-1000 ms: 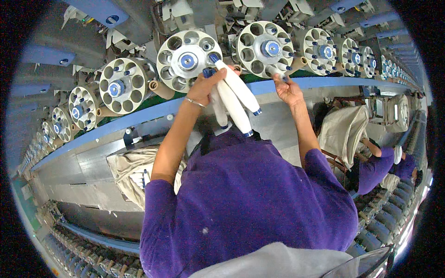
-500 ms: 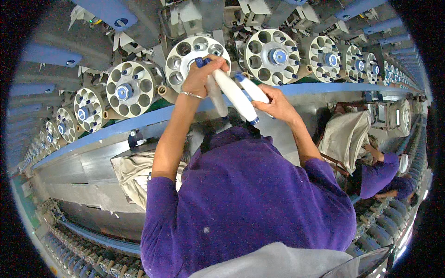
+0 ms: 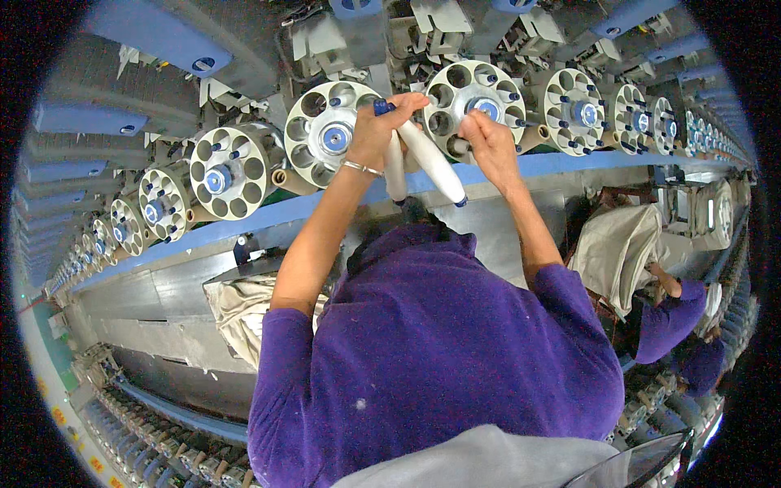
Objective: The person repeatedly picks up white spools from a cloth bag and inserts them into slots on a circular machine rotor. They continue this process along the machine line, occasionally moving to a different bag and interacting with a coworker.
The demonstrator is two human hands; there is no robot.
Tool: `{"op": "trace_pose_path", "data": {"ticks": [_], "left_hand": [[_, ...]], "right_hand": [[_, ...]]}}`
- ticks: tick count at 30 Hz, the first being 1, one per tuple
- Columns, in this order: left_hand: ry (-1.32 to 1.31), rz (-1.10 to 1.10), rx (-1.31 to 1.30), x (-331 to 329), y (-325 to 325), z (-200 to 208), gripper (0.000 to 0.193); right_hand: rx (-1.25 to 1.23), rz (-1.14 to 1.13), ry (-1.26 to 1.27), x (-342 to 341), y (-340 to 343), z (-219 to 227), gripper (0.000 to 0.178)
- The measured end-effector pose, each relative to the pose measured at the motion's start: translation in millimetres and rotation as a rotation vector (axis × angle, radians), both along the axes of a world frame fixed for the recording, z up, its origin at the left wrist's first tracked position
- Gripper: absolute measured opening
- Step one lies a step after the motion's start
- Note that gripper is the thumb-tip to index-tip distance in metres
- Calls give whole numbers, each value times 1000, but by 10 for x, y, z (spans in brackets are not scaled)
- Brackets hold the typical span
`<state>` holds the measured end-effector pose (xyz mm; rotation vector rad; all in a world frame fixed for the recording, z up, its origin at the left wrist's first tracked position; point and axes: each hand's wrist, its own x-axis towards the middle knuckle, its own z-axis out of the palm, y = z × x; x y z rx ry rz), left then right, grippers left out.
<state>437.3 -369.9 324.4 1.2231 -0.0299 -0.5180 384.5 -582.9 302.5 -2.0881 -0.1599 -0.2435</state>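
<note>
My left hand (image 3: 376, 137) grips a white yarn bobbin (image 3: 433, 168) with blue ends, slanting down to the right. A second white bobbin (image 3: 395, 172) hangs beside it from the same hand. My right hand (image 3: 493, 148) is closed in a pinch in front of a cream round magazine (image 3: 473, 88) with holes around a blue hub. Whatever its fingertips hold, if anything, is too small to make out. Dark blue bobbin tips stick out of several holes. Just behind my left hand stands another round magazine (image 3: 313, 135).
More round magazines (image 3: 218, 177) line the machine on both sides, above a blue rail (image 3: 521, 169). Brown tubes (image 3: 290, 182) lie between them. Cloth-lined carts (image 3: 622, 248) stand at right and lower left (image 3: 244, 305). A co-worker in purple (image 3: 671, 319) is at far right.
The bobbin in my right hand is no longer visible there; that hand has moved up to the right magazine and pinched. My left hand has shifted right with its two bobbins.
</note>
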Motion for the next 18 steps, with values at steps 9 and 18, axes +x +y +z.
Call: {"op": "trace_pose_path", "data": {"ticks": [9,18], "left_hand": [[-609,180,288,114,-438,-270,28],[-917,778,631,181,-915,-656,15]], "right_hand": [[-537,381,-332,368,73,224,24],[813,-170,394,534,-81,-418,30]]}}
